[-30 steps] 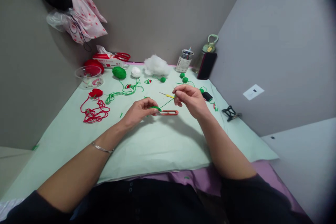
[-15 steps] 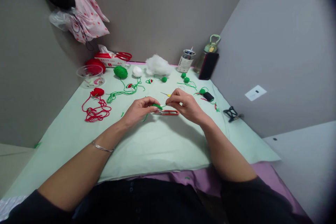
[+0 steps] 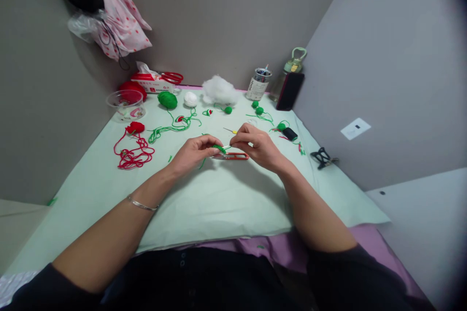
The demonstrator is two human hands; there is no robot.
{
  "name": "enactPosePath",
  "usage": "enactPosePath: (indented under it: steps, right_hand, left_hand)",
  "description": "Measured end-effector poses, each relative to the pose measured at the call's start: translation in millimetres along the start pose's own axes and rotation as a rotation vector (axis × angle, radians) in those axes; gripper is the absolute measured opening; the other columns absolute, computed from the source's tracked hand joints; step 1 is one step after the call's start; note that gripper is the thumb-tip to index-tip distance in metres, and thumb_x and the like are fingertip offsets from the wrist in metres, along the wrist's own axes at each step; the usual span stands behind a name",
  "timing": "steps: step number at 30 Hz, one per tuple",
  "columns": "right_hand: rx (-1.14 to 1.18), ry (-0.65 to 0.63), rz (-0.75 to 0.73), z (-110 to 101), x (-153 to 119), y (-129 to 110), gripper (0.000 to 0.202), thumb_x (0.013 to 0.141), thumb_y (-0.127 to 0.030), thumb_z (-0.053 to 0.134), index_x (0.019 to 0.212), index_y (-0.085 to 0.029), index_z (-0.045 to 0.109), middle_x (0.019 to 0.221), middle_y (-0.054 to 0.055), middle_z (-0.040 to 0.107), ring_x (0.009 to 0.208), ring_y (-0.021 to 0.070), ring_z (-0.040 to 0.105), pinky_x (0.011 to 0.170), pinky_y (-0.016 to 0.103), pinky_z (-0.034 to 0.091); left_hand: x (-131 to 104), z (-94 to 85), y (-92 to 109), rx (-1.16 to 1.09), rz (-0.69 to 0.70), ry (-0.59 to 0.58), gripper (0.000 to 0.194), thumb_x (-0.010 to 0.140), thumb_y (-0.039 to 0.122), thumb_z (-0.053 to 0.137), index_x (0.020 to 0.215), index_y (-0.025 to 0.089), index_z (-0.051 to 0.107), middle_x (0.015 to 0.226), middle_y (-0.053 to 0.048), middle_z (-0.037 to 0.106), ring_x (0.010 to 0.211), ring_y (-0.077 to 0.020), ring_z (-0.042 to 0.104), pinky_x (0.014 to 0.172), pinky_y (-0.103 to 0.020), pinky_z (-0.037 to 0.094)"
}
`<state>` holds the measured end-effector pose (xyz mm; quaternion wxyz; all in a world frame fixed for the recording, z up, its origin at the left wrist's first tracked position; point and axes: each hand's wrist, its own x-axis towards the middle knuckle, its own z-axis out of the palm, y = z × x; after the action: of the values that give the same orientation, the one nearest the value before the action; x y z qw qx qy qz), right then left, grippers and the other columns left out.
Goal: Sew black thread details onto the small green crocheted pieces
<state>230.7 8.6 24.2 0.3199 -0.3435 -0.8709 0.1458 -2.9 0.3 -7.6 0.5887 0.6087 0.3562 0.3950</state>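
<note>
Left of centre, left hand (image 3: 197, 149) pinches the green yarn piece (image 3: 219, 148) over the table (image 3: 219, 209). Thin needle-like tool (image 3: 226, 147) sits at its right edge, gripped by right hand (image 3: 256, 146). Probably a needle pass; next move calls for a steady left pinch, tool guided through.

From my head, near, above and behind my left hand (image 3: 192, 152) and right hand (image 3: 260, 148), my camera faces forward and down.
</note>
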Motion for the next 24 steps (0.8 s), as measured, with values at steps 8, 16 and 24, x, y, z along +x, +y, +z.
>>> enactPosePath:
  steps: [8,16,24]
  right_hand:
    - [0.002,-0.009,-0.040,1.3,-0.3,0.9,0.016,0.094,-0.014,0.059,0.092,-0.022,0.072,0.085,0.003,0.055,0.078,0.0141,0.056,0.069,0.027,0.043]
    - [0.038,-0.014,-0.041,5.5,0.0,-1.1,0.015,0.094,-0.016,0.060,0.093,-0.022,0.073,0.086,0.003,0.056,0.077,0.0138,0.057,0.070,0.027,0.045]
    - [0.104,0.099,-0.024,22.3,0.0,-4.7,0.014,0.095,-0.016,0.059,0.100,-0.021,0.070,0.090,0.004,0.063,0.078,0.0135,0.060,0.072,0.026,0.048]
  left_hand:
    - [-0.3,0.9,0.4,-0.034,-0.021,-0.031,0.019,0.081,0.029,0.072,0.096,0.017,0.070,0.092,-0.002,0.072,0.088,-0.0195,0.069,0.092,-0.035,0.047]
    - [-0.6,1.6,1.2,-0.080,-0.028,-0.077,0.019,0.081,0.028,0.072,0.096,0.015,0.069,0.094,-0.003,0.069,0.087,-0.0179,0.067,0.091,-0.035,0.050]
    - [1.2,1.8,-5.4,-0.122,0.009,-0.073,0.020,0.084,0.031,0.072,0.096,0.016,0.065,0.089,-0.001,0.064,0.075,-0.0128,0.064,0.080,-0.030,0.052]
